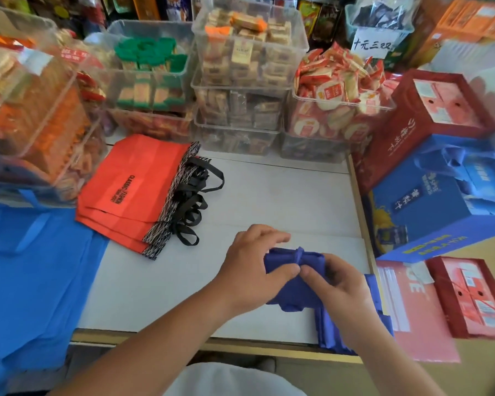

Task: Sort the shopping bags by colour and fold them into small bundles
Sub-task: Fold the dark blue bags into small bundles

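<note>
Both hands grip a dark blue bundle (pixel 293 292), a folded bag cinched by a strap. The left hand (pixel 249 267) curls round its left end and the right hand (pixel 337 284) pinches its right side, thumbs meeting at the middle. The bundle sits just above the white table (pixel 269 195), near its front edge. More dark blue bags (pixel 330 330) lie under the right wrist. A stack of red bags (pixel 132 190) lies further left, with light blue bags (pixel 26 281) beyond it.

Dark blue bundle (pixel 290 292) half covered by left grip (pixel 249 270) and right grip (pixel 337 284), dark blue bag stack (pixel 325 332) largely under the right forearm, light blue bags (pixel 35 281) cut by the left edge, far-right gift boxes (pixel 440 110) blurred
</note>
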Demonstrator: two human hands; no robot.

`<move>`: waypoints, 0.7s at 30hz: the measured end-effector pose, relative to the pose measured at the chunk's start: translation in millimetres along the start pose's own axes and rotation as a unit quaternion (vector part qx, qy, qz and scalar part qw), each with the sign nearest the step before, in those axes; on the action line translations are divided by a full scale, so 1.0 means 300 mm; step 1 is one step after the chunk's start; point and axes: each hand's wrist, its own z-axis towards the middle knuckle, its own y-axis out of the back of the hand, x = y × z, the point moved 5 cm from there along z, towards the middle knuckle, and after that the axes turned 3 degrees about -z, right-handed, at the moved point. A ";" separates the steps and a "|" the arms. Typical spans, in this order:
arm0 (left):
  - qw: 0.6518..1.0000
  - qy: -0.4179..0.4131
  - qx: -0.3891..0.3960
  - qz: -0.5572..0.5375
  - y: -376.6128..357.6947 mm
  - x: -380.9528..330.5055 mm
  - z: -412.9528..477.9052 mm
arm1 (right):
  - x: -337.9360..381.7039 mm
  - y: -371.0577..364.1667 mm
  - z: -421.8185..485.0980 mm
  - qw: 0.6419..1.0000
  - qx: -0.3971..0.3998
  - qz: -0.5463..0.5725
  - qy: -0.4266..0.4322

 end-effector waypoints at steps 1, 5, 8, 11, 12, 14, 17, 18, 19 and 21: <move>0.998 0.015 0.028 -0.045 -0.008 0.008 0.006 | -0.004 0.010 0.000 0.999 0.006 0.037 -0.018; 0.982 0.082 0.045 -0.163 -0.048 0.016 0.032 | -0.019 0.074 0.003 0.995 0.008 0.086 -0.042; 0.967 0.096 0.085 -0.219 -0.127 -0.004 0.063 | -0.044 0.141 0.022 0.992 -0.010 0.110 -0.053; 0.964 0.105 0.072 -0.235 -0.225 -0.032 0.107 | -0.077 0.215 0.052 0.991 0.001 0.121 -0.064; 0.964 0.111 0.059 -0.236 -0.260 -0.040 0.122 | -0.090 0.244 0.067 0.992 0.016 0.111 -0.054; 0.963 0.130 0.042 -0.233 -0.341 -0.055 0.150 | -0.126 0.308 0.095 0.992 0.056 0.103 -0.044; 0.959 0.159 0.028 -0.235 -0.472 -0.077 0.189 | -0.205 0.414 0.145 0.990 0.085 0.092 -0.059; 0.958 0.160 0.022 -0.236 -0.512 -0.082 0.202 | -0.231 0.443 0.159 0.989 0.091 0.093 -0.067; 0.957 0.161 0.017 -0.240 -0.545 -0.087 0.216 | -0.251 0.467 0.168 0.987 0.096 0.100 -0.076; 0.951 0.173 0.010 -0.255 -0.601 -0.091 0.242 | -0.279 0.507 0.190 0.983 0.108 0.118 -0.087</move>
